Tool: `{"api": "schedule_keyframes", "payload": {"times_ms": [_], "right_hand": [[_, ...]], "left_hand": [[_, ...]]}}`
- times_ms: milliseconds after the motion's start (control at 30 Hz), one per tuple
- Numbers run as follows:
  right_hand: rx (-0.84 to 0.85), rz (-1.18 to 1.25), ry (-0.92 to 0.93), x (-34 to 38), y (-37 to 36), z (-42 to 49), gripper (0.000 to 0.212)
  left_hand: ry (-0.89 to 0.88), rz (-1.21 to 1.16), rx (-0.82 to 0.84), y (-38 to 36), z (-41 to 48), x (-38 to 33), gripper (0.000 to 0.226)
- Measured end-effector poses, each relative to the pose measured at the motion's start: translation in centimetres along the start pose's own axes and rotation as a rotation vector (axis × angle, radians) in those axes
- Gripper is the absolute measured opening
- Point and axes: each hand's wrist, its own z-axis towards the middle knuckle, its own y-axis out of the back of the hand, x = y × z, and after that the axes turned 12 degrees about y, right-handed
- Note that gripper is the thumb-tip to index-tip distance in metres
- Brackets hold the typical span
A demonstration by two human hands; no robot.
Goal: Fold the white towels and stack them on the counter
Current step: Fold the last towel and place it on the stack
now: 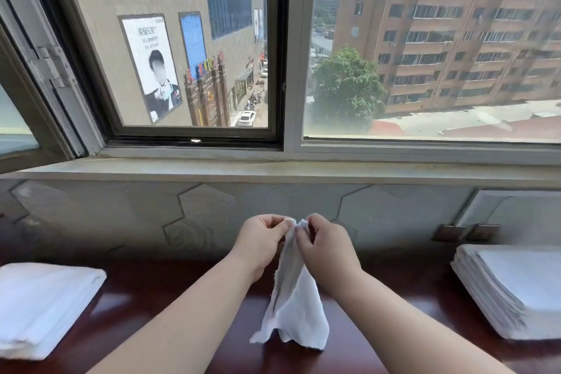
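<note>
Your left hand [260, 240] and right hand [326, 241] are raised side by side above the dark red counter [158, 291], each pinching a top corner of one white towel [293, 307]. The cloth hangs straight down from both pinches, its lower edge resting crumpled on the counter between your forearms. A folded pile [42, 307] lies at your left, a taller stack [516, 288] at your right (both well apart from the held towel).
</note>
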Motion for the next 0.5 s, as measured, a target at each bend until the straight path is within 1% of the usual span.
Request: {"api": "schedule_keyframes", "payload": {"times_ms": [67,133,233,300,367,433,467,500], "right_hand": [[0.03,-0.154,0.022,0.4,0.6,-0.1,0.037],[0.046,-0.235,0.04,0.9,1.1,-0.2,0.038],[0.042,-0.198,0.053,1.8,1.5,-0.3,0.037],[0.048,-0.077,0.041,2.4,1.9,-0.5,0.029],[0.084,0.187,-0.018,3.1,2.4,-0.8,0.021],[0.118,0.459,-0.076,3.7,2.8,-1.1,0.029],[0.12,0.506,-0.075,3.8,3.0,-1.1,0.029],[0.111,0.495,-0.056,3.9,3.2,-1.1,0.026]], "left_hand": [[-0.008,-0.013,0.001,-0.2,-0.6,-0.4,0.012],[-0.009,-0.024,0.009,-0.7,-1.3,-0.7,0.012],[-0.058,0.006,0.016,-1.1,-2.4,-1.0,0.014],[-0.123,0.025,0.0,-1.0,-3.1,-1.3,0.013],[-0.192,0.049,-0.026,-0.5,-3.7,-1.7,0.012],[-0.244,0.088,-0.046,-0.1,-4.2,-2.2,0.01],[-0.258,0.096,-0.038,0.1,-4.5,-2.4,0.01],[-0.264,0.095,-0.017,0.3,-4.7,-2.6,0.011]]}}
